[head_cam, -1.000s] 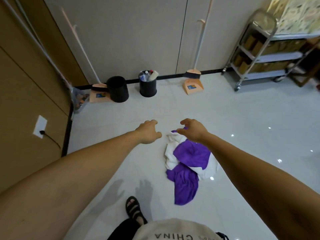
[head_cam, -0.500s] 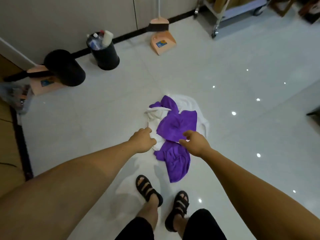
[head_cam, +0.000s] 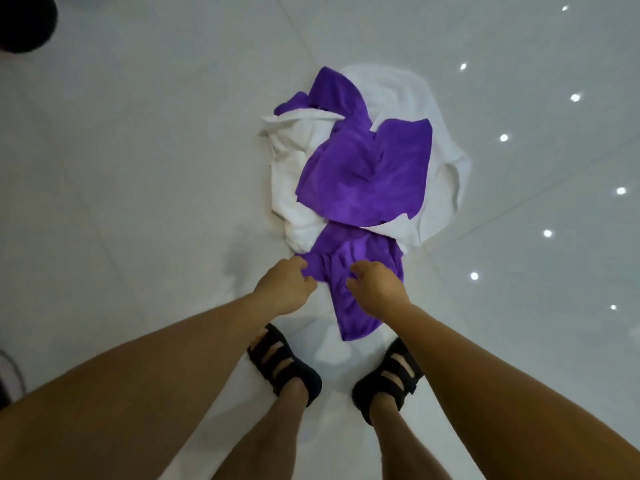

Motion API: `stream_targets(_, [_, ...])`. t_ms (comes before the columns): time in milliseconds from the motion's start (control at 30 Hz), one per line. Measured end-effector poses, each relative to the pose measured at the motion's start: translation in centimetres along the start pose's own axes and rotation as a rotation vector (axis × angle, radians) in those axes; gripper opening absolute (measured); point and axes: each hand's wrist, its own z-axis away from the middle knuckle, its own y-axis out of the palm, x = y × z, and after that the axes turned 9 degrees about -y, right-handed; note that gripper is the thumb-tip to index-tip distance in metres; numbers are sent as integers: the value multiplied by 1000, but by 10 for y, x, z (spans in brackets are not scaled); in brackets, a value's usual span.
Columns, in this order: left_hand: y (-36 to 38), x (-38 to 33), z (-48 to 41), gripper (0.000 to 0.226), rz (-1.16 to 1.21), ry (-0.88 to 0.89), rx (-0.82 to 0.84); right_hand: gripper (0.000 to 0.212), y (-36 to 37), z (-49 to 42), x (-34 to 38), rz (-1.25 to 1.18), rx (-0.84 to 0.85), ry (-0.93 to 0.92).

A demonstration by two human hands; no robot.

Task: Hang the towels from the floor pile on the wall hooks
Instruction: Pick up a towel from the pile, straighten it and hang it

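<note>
Head view: the pile [head_cam: 363,174] of purple and white towels lies on the pale floor [head_cam: 138,168], just beyond the person's sandals [head_cam: 284,365]. The left hand [head_cam: 284,285] and right hand [head_cam: 377,284] both pinch folds of the nearest purple towel [head_cam: 360,306], fingers curled into the cloth. It looks soft, light and limp, and is best gathered by an edge. No writing is legible.
</note>
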Motion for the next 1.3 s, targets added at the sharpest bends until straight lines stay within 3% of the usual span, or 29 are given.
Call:
stream_targets(200, [60, 18, -103, 47, 49, -14, -22, 42, 53, -107, -61, 136, -9, -67])
stream_targets(367, [85, 31, -153, 44, 126, -46, -85, 44, 80, -171, -78, 242, -68, -226])
stream_targets(567, [97, 39, -167, 40, 177, -65, -80, 25, 104, -192, -77, 493, -33, -352])
stream_targets(733, [95, 39, -146, 42, 191, -53, -46, 22, 91, -170, -71, 508, -86, -357])
stream_targets(833, [83, 28, -118, 43, 213, 2, -52, 21, 68, -135, -53, 358, -163, -437])
stream_targets(967, [47, 2, -67, 34, 304, 98, -39, 11, 15, -69, -8, -153, -191, -350])
stream_targets(1033, [21, -14, -36, 33, 346, 128, -45, 9, -18, -36, 21, -326, -297, -351])
stream_targets(1167, [-45, -54, 30, 37, 359, 192, -28, 7, -99, 25, 91, -517, -483, -457])
stream_targets(1300, [-116, -76, 100, 18, 395, 250, -45, 8, -185, 80, 171, -713, -593, -513])
